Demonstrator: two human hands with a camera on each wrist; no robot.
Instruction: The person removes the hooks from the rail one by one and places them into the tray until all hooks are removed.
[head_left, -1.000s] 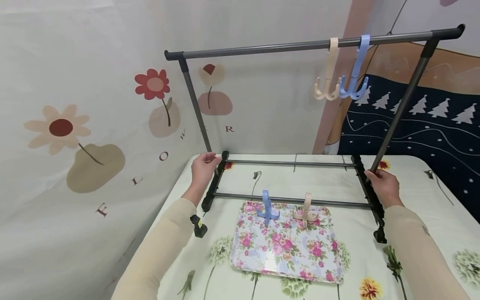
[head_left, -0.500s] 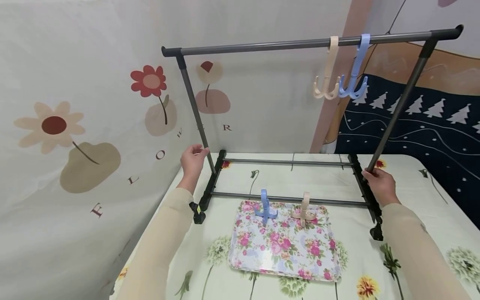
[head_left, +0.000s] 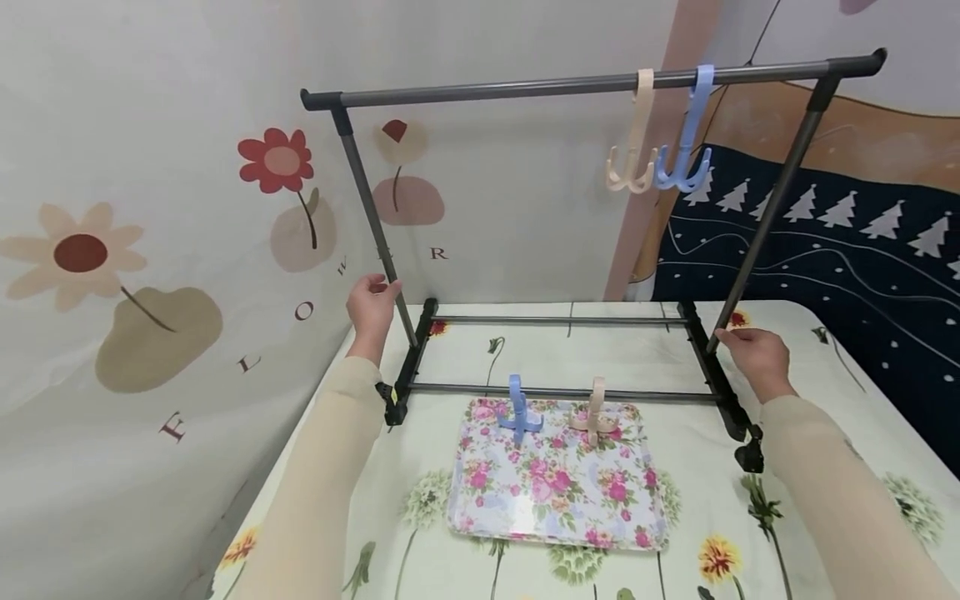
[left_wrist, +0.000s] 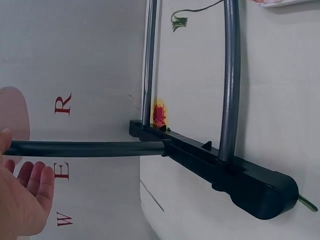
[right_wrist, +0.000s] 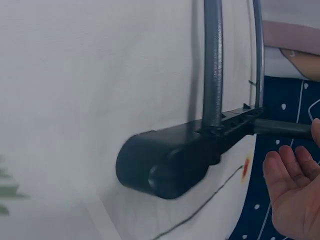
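Note:
A dark grey metal rack stands on the table, its top bar [head_left: 487,88] carried by two slanting posts. My left hand [head_left: 370,317] holds the left post [left_wrist: 90,149] between thumb and index finger, the other fingers loosely bent below it. On the other side my right hand [head_left: 757,362] has thumb and fingertip at the lower part of the right post [head_left: 765,212]; the far side of that pinch is hidden. Both posts meet the black base feet, left foot [left_wrist: 260,190] and right foot [right_wrist: 165,165]. A beige hook [head_left: 635,137] and a blue hook [head_left: 688,133] hang from the top bar.
A floral tray [head_left: 555,492] lies in front of the rack's lower rods [head_left: 570,393]. On it are another blue hook [head_left: 517,412] and another beige hook [head_left: 596,417]. Printed cloths hang behind and left of the table.
My left hand has slid up along the left post. The right hand has shifted slightly outward, uncovering the right post's lower end at its foot. The whole view has drifted a little.

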